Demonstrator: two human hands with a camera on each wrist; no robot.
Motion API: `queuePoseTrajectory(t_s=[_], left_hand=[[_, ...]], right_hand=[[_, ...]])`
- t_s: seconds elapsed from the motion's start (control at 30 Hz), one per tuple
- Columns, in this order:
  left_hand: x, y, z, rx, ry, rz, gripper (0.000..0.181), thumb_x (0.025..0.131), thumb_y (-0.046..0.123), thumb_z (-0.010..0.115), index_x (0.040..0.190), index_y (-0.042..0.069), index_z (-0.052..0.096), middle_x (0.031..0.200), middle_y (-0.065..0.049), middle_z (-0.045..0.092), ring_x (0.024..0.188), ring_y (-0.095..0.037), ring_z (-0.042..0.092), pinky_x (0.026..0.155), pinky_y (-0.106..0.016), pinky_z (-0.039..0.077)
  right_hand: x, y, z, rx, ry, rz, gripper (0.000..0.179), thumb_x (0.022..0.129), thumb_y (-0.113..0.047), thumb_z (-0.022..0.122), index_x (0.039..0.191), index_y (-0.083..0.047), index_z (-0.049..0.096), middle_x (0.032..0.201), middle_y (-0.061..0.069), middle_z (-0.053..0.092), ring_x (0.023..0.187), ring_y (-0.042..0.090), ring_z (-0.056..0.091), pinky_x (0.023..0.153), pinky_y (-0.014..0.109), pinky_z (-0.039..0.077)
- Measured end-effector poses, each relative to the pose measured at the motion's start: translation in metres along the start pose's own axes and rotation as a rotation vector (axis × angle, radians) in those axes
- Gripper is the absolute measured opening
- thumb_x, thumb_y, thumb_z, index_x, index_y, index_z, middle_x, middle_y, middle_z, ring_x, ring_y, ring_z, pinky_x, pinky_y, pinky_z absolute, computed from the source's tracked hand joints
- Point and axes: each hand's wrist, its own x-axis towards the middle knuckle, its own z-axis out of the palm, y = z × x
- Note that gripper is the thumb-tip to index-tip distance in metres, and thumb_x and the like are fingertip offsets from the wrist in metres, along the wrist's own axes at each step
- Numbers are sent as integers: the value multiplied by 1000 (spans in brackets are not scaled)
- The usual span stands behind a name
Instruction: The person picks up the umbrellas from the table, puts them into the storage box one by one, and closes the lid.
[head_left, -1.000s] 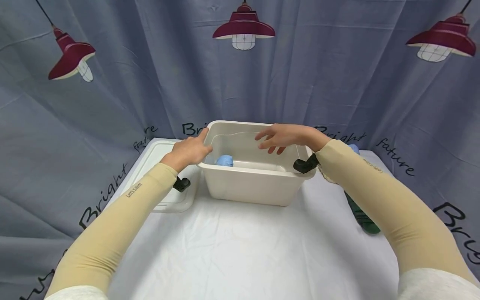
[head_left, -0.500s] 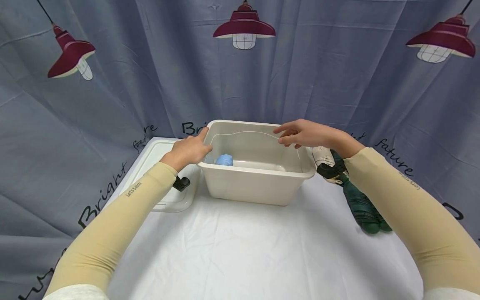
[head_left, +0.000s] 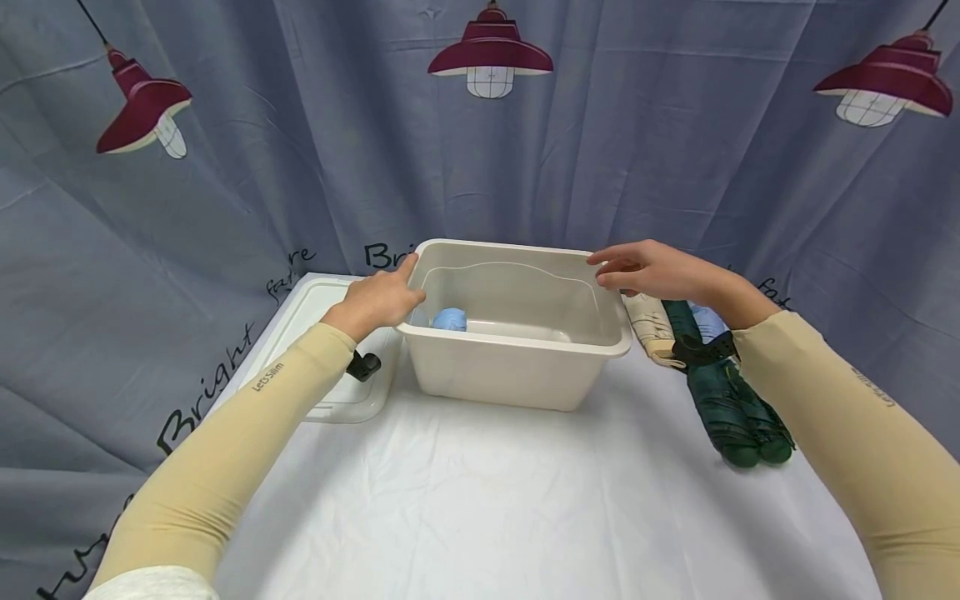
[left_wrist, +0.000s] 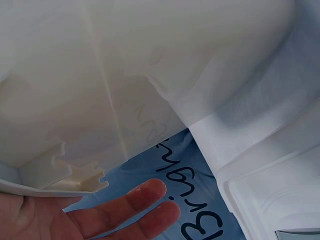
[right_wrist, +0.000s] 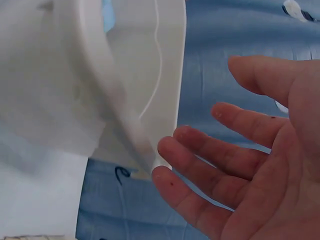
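A white plastic storage bin (head_left: 510,372) stands lidless on the table, a small light blue bundle (head_left: 450,320) lying inside at its left end. My left hand (head_left: 372,302) holds the bin's left rim, thumb over the inner side and index finger along the edge. The left wrist view shows two of its fingers extended below the rim (left_wrist: 35,194). At the far right corner of the bin is my right hand (head_left: 654,271), fingers spread and bent slightly, holding nothing. In the right wrist view its fingertips (right_wrist: 165,175) overlap the bin's corner.
The bin's white lid (head_left: 352,404) lies flat to the left, partly under my left forearm. Right of the bin are a beige rolled bundle (head_left: 651,329), dark green rounded bundles (head_left: 723,417) and a light blue piece (head_left: 708,323). A printed curtain (head_left: 637,150) hangs behind the table.
My right hand has moved rightward from above the bin's interior to its far right corner, uncovering the bundles at the right. The left hand and the bin have stayed put.
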Motion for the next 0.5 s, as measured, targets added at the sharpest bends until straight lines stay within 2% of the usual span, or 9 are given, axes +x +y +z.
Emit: queuePoseTrajectory(t_s=[0.3, 0.5], left_hand=[[1, 0, 1, -8, -3, 3, 77, 99, 44, 40, 164, 24, 5, 140, -19, 59, 110, -34, 65, 85, -55, 48], [1, -1, 0, -9, -8, 4, 77, 99, 44, 39, 164, 23, 4, 141, -20, 58, 112, -35, 64, 86, -55, 48]], right_hand=[[-12, 21, -7, -34, 56, 47, 58, 102, -40, 57, 152, -12, 44, 147, 21, 53, 126, 37, 56, 98, 56, 50], [-18, 37, -10, -34, 63, 79, 64, 100, -48, 57, 152, -13, 44, 150, 23, 48, 131, 40, 52, 101, 57, 48]])
